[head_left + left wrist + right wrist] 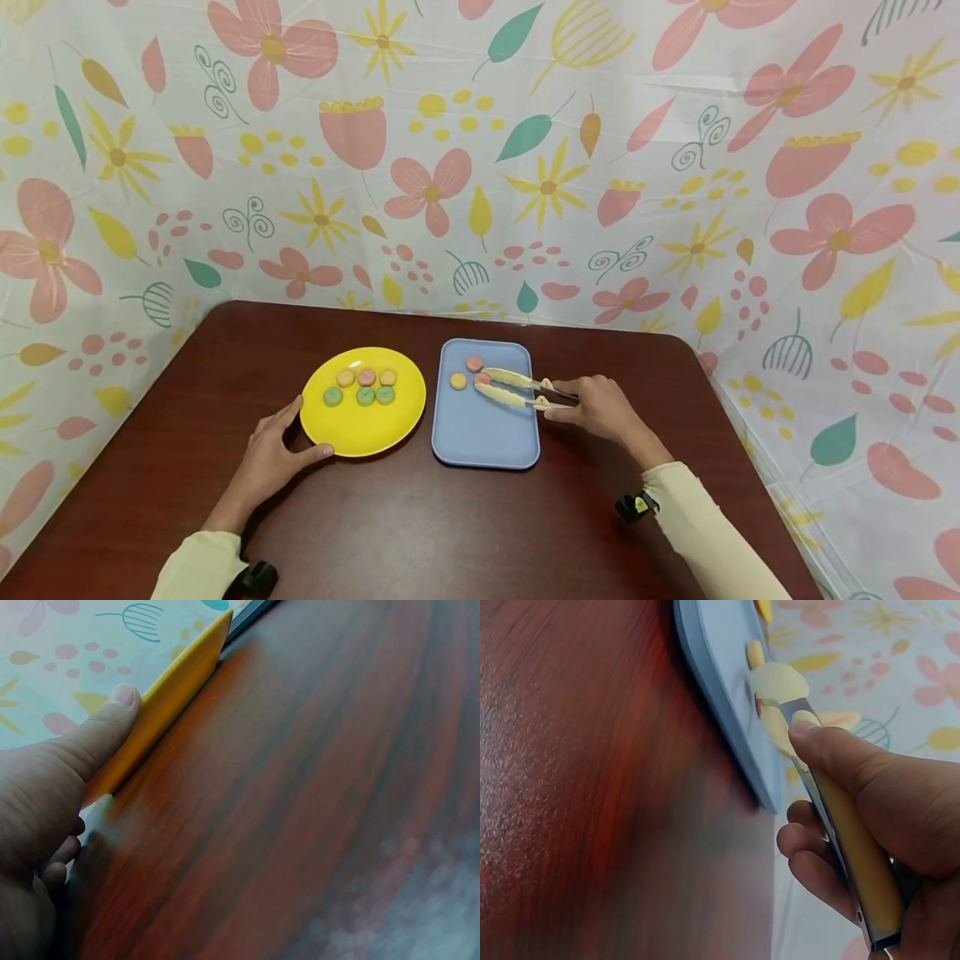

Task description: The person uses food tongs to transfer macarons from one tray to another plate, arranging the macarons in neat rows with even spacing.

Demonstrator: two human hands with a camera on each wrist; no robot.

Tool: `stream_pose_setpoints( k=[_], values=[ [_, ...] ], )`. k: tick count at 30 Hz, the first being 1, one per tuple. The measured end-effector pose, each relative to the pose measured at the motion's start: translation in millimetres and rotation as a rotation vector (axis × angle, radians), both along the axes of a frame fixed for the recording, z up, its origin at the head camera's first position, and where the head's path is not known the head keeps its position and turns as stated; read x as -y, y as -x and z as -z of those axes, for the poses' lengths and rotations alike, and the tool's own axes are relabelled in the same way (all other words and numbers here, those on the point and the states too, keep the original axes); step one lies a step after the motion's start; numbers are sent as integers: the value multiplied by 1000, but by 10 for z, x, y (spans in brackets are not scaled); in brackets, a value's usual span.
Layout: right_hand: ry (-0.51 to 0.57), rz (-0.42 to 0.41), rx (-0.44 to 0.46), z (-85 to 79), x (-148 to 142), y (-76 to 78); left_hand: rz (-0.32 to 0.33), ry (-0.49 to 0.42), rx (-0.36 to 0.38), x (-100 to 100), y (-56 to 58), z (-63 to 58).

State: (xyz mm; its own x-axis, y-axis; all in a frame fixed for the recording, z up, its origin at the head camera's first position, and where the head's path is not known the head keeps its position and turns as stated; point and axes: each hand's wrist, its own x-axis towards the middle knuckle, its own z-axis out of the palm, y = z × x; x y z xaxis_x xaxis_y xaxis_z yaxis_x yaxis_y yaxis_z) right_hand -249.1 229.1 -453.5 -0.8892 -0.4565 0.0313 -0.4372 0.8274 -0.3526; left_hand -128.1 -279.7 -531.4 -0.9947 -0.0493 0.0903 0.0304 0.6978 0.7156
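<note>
My right hand (603, 406) grips a pair of tongs (847, 847) with cream-coloured tips and a metal handle. Its tips lie around a pink macaron (482, 380) on the blue tray (483, 437). Beside that one sit another pink macaron (475, 363) and a yellow macaron (458, 381). At the left, my left hand (268, 450) holds the rim of a yellow plate (375, 437), its thumb against the edge in the left wrist view. Several macarons stand on the plate in two rows: a back row of yellow and pink, a front row of green macarons (365, 396).
Plate and tray stand side by side on a dark brown wooden table (480, 533), a narrow strip of wood between them. A white cloth (480, 167) printed with flowers and leaves hangs behind the table and along its sides.
</note>
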Motion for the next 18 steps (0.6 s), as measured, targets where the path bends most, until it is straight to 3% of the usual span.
stream_pose_setpoints(
  k=[11,18],
  values=[
    [61,-45,-108,-228,179,-100,2,-7,-5,-2,5,0],
    [60,-98,-129,-394,402,-168,-4,-7,-2,4,15,3]
  ],
)
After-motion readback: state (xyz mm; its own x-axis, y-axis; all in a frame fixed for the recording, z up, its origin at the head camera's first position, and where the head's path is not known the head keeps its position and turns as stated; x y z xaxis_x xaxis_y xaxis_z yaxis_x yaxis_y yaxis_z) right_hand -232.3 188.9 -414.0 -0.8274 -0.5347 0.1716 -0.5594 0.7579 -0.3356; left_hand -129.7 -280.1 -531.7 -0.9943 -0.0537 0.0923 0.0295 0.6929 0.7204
